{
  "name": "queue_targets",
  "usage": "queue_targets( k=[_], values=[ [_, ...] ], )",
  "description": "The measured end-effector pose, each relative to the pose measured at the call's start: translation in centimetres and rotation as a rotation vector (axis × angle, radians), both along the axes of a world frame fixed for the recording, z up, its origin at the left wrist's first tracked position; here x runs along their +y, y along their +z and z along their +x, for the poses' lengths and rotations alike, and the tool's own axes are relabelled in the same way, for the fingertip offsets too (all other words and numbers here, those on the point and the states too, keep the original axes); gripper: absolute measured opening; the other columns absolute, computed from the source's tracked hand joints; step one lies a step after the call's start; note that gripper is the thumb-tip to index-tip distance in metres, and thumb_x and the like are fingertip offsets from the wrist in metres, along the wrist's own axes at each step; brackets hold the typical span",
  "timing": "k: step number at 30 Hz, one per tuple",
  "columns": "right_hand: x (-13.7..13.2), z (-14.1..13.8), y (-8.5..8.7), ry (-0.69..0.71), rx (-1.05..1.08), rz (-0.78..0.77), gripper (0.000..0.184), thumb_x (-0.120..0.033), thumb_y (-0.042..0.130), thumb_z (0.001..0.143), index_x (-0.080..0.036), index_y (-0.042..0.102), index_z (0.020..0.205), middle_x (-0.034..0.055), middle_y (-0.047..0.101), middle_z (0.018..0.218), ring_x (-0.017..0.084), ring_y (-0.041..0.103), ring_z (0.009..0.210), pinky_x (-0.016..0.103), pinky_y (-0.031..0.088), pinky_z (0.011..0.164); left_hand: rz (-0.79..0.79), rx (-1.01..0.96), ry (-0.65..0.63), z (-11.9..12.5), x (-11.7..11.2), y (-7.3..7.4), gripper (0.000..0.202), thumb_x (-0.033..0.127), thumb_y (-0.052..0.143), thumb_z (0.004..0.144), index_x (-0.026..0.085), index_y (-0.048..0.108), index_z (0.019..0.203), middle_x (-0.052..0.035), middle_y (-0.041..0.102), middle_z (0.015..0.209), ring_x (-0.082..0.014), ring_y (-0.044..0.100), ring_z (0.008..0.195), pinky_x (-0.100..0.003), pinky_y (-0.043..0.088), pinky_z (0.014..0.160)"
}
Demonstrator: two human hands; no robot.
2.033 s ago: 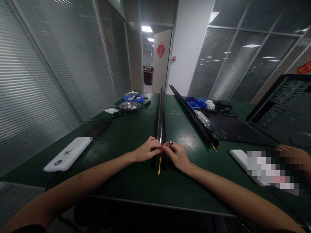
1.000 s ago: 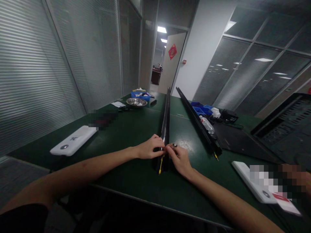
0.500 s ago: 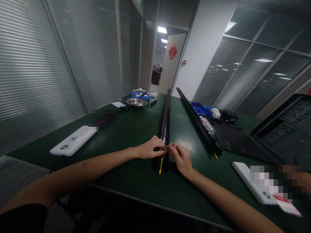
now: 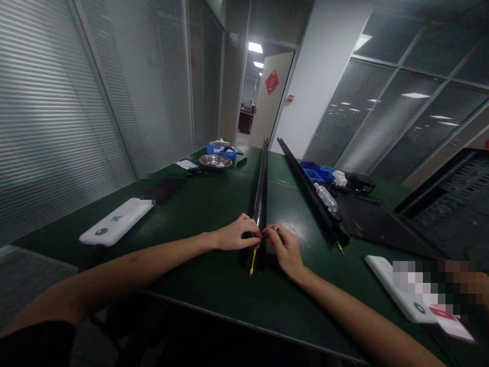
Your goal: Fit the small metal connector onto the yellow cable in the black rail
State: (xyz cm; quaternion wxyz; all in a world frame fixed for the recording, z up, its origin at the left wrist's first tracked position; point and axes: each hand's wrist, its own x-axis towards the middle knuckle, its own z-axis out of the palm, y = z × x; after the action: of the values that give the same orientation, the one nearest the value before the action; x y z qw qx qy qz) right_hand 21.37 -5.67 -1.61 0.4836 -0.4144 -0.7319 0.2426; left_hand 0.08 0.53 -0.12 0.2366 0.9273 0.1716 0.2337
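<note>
A long black rail [image 4: 261,193] lies lengthwise down the middle of the green table [image 4: 214,214], its near end in front of me. My left hand [image 4: 237,235] grips that near end from the left side. My right hand [image 4: 286,248] pinches a small silvery metal part [image 4: 275,229] against the rail's right side, fingertips close to those of the left hand. A yellow wire [image 4: 252,258] with a small terminal hangs out of the rail's near end, just below both hands.
A second black rail [image 4: 311,191] runs diagonally to the right, beside a plastic bottle [image 4: 326,197] and blue bins [image 4: 315,171]. A white device [image 4: 116,220] lies left; a metal bowl [image 4: 214,161] sits at the back. Another person's hand [image 4: 464,278] rests at the right edge.
The view swung left and steadied between two seconds and one second ago. My right hand's fingers have shifted slightly on the small metal part at the rail; my left hand stays put.
</note>
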Motion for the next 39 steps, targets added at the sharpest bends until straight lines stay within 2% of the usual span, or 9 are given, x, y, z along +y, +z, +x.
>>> queue_targets(
  k=[7, 14, 23, 28, 35, 39],
  values=[
    [-0.1, -0.05, -0.12, 0.013, 0.0, 0.006, 0.027, -0.038, 0.053, 0.102, -0.018, 0.068, 0.09, 0.0007, 0.064, 0.073, 0.015, 0.057, 0.062, 0.026, 0.043, 0.061, -0.023, 0.022, -0.003, 0.03, 0.25, -0.31, 0.027, 0.042, 0.052, 0.104, 0.021, 0.068, 0.102, -0.0024, 0.071, 0.101, -0.0196, 0.06, 0.1, -0.033, 0.03, 0.095],
    [-0.19, -0.09, 0.26, -0.015, -0.008, 0.044, 0.029, -0.036, 0.049, 0.104, -0.019, 0.071, 0.094, 0.0011, 0.065, 0.076, 0.015, 0.057, 0.065, 0.026, 0.044, 0.065, -0.013, 0.021, 0.009, 0.0, 0.01, -0.01, 0.026, 0.04, 0.053, 0.103, 0.02, 0.067, 0.099, -0.0024, 0.071, 0.102, -0.0188, 0.06, 0.099, -0.033, 0.029, 0.096],
    [-0.24, -0.06, 0.08, 0.012, -0.007, 0.038, 0.025, -0.036, 0.055, 0.101, -0.018, 0.067, 0.087, -0.0006, 0.063, 0.072, 0.014, 0.056, 0.061, 0.025, 0.042, 0.061, -0.031, 0.027, -0.021, 0.06, 0.22, -0.05, 0.023, 0.038, 0.052, 0.104, 0.021, 0.068, 0.102, -0.0013, 0.071, 0.102, -0.0192, 0.059, 0.1, -0.033, 0.029, 0.094],
    [-0.22, -0.13, 0.17, -0.016, -0.013, 0.076, 0.028, -0.035, 0.051, 0.103, -0.019, 0.071, 0.092, 0.0007, 0.064, 0.075, 0.015, 0.058, 0.066, 0.026, 0.044, 0.065, -0.018, 0.011, -0.008, 0.07, 0.1, -0.04, 0.021, 0.036, 0.055, 0.103, 0.02, 0.068, 0.1, -0.0012, 0.071, 0.101, -0.0188, 0.06, 0.098, -0.034, 0.028, 0.094],
    [-0.22, -0.05, 0.25, -0.01, -0.032, 0.042, 0.028, -0.037, 0.051, 0.103, -0.019, 0.07, 0.092, 0.0006, 0.063, 0.074, 0.015, 0.056, 0.063, 0.026, 0.043, 0.062, -0.021, 0.01, 0.002, 0.09, 0.03, 0.0, 0.021, 0.036, 0.055, 0.102, 0.02, 0.067, 0.097, -0.0012, 0.071, 0.099, -0.0188, 0.06, 0.098, -0.034, 0.028, 0.096],
    [-0.29, -0.05, 0.21, -0.003, -0.029, 0.031, 0.027, -0.037, 0.055, 0.101, -0.018, 0.067, 0.085, -0.0006, 0.061, 0.07, 0.014, 0.054, 0.06, 0.025, 0.042, 0.06, -0.03, 0.021, -0.01, 0.08, 0.08, 0.1, 0.02, 0.035, 0.055, 0.103, 0.021, 0.068, 0.098, -0.0008, 0.071, 0.101, -0.019, 0.059, 0.1, -0.033, 0.027, 0.094]
  ],
)
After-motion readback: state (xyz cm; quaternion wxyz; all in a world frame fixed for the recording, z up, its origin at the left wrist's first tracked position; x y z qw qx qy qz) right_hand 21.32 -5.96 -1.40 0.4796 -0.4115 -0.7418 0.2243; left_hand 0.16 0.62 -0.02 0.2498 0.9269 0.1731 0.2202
